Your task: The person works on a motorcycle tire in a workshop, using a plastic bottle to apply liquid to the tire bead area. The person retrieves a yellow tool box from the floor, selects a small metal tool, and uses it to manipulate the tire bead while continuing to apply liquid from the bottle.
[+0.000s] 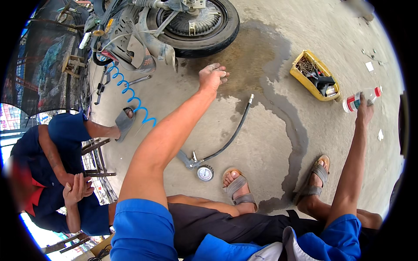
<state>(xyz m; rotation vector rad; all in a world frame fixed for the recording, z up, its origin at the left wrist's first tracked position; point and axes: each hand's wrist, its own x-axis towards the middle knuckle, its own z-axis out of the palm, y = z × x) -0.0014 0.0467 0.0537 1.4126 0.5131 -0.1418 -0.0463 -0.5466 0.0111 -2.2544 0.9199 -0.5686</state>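
Observation:
My left hand [212, 78] hangs over the wet concrete, just below the tyre [209, 48] of a scooter wheel. Its dusty fingers are curled in, and whatever they may hold is too small to make out. Out to the right, my right hand [365, 108] is wrapped round a clear plastic bottle [352, 103] with a red cap and a label, tilted on its side. Beneath my left forearm lies a tyre inflator with a round pressure gauge [205, 172]. Its black hose [230, 140] curves up to a metal end near my left hand.
A yellow tool box [308, 88] full of small metal parts and tools stands left of the bottle. Blue coiled air hose [126, 90] runs along the left. A seated person [65, 169] in dark blue is at far left. A wet trail [296, 130] crosses the floor between my sandals.

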